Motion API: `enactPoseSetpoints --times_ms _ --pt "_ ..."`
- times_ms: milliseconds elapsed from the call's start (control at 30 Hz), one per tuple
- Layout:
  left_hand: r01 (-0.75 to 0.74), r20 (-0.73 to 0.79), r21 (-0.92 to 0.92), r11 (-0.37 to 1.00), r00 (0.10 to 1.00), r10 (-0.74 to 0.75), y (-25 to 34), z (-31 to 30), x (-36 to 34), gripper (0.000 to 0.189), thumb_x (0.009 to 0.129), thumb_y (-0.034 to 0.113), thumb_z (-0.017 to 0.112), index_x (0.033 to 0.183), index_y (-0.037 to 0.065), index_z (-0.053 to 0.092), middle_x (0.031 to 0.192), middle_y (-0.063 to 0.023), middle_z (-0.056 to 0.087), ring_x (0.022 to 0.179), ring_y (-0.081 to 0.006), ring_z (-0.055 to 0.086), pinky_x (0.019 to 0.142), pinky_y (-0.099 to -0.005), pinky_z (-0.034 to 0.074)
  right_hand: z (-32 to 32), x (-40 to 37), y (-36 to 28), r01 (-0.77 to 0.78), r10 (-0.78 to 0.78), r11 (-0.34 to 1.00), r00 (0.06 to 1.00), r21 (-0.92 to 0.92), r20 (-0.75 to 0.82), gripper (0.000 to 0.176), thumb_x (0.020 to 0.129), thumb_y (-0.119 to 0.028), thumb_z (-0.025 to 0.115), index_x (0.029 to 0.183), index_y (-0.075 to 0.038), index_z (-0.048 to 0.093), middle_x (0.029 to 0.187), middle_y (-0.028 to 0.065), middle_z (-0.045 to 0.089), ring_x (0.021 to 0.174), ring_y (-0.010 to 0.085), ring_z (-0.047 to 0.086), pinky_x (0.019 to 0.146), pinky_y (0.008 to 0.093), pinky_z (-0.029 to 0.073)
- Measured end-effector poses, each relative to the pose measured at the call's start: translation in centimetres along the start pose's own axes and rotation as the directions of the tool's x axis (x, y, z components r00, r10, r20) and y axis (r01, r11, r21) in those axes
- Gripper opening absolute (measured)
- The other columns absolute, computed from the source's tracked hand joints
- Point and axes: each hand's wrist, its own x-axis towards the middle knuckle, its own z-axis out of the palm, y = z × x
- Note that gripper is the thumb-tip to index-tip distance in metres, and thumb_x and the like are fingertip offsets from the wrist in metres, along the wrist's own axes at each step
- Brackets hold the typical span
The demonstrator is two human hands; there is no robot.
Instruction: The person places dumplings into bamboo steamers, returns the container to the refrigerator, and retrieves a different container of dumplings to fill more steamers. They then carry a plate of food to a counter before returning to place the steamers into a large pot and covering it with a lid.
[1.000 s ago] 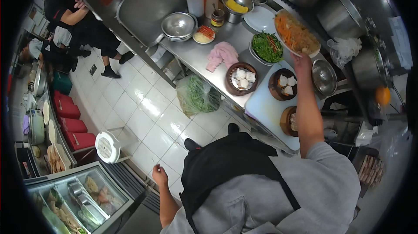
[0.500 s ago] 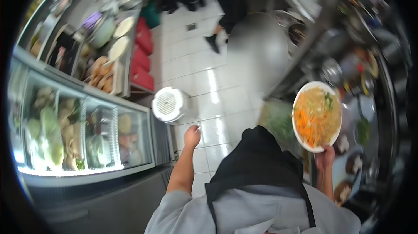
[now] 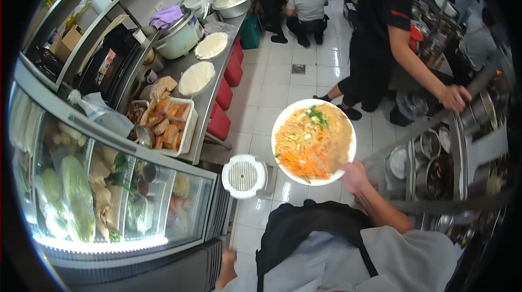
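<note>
My right hand grips the lower right rim of a round white plate. On the plate lie thin noodles with orange carrot strips and chopped green herbs. The plate is held out in front of me, above the tiled floor. Low at my left side, my left hand hangs with its fingers curled; whether anything is inside cannot be seen. The nearest thing to it is the side of the glass display fridge.
A white plastic stool stands ahead-left. The display fridge with vegetables lines the left. Beyond it, a steel counter carries a tray of meat, a pot and pale round sheets. A co-worker in black stands ahead-right; others are farther back.
The plate has swung from my right side to in front of me, still in my right hand. My left hand has dropped back and down. The view has turned right.
</note>
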Motion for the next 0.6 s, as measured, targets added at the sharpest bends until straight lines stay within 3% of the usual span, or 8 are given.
enactPoseSetpoints --times_ms 133,267,400,500,567,600 --pt "0.317 0.249 -0.159 0.935 0.929 -0.273 8.5 -1.0 0.9 0.029 0.089 0.03 0.055 0.102 0.007 0.068 0.099 -0.021 0.069 0.095 -0.0391 0.065 0.082 -0.0515 0.051 6.0 15.1 -2.5 -0.034 0.031 0.999 0.993 0.022 0.113 0.054 0.08 0.002 0.05 0.134 0.007 0.045 0.127 0.0196 0.059 0.111 0.035 0.063 0.093 0.052 0.053" --pt "0.314 0.285 -0.253 0.915 0.928 -0.239 18.3 -4.8 9.4 0.029 0.09 0.031 0.055 0.1 0.006 0.067 0.099 -0.0215 0.068 0.094 -0.0386 0.065 0.081 -0.0502 0.052 10.2 27.9 -4.1 -0.01 0.01 1.0 0.985 0.001 0.175 0.056 0.08 0.0 0.048 0.135 0.006 0.044 0.13 0.0186 0.057 0.115 0.0338 0.06 0.096 0.0532 0.05" --pt "0.196 0.234 -0.286 0.938 0.963 -0.13 25.5 -11.8 20.0 0.03 0.091 0.032 0.054 0.098 0.006 0.066 0.098 -0.022 0.068 0.094 -0.038 0.066 0.08 -0.0489 0.052 14.4 38.6 -8.8 0.005 -0.006 1.0 0.99 0.003 0.144 0.057 0.079 -0.001 0.047 0.135 0.007 0.044 0.131 0.0194 0.057 0.116 0.0336 0.06 0.097 0.0528 0.05" --pt "-0.085 0.048 0.006 0.996 0.995 0.084 26.7 -16.2 30.1 0.03 0.092 0.033 0.054 0.097 0.005 0.066 0.097 -0.0223 0.067 0.093 -0.0376 0.066 0.08 -0.0479 0.053 15.4 47.2 -12.2 0.035 -0.034 0.999 0.988 -0.006 0.153 0.056 0.079 -0.001 0.047 0.134 0.009 0.043 0.129 0.0211 0.057 0.114 0.0355 0.061 0.095 0.0525 0.051" --pt "-0.064 -0.237 -0.139 0.988 0.971 0.029 29.3 -25.0 40.6 0.031 0.092 0.033 0.054 0.096 0.005 0.066 0.097 -0.0226 0.067 0.093 -0.0373 0.066 0.079 -0.0473 0.053 16.8 53.0 -15.1 0.049 -0.034 0.994 0.989 -0.098 0.143 0.056 0.078 0.0 0.046 0.133 0.011 0.043 0.128 0.0225 0.057 0.111 0.0369 0.062 0.094 0.0526 0.052" --pt "-0.055 -0.326 -0.422 0.905 0.941 -0.094 33.2 -34.5 45.0 0.034 0.092 0.035 0.055 0.098 0.003 0.065 0.097 -0.0234 0.067 0.094 -0.0402 0.065 0.079 -0.0482 0.051 18.0 55.9 -16.6 0.045 -0.031 0.994 0.988 -0.094 0.153 0.055 0.079 0.0 0.046 0.132 0.012 0.044 0.128 0.0232 0.057 0.11 0.0372 0.063 0.093 0.0524 0.053"
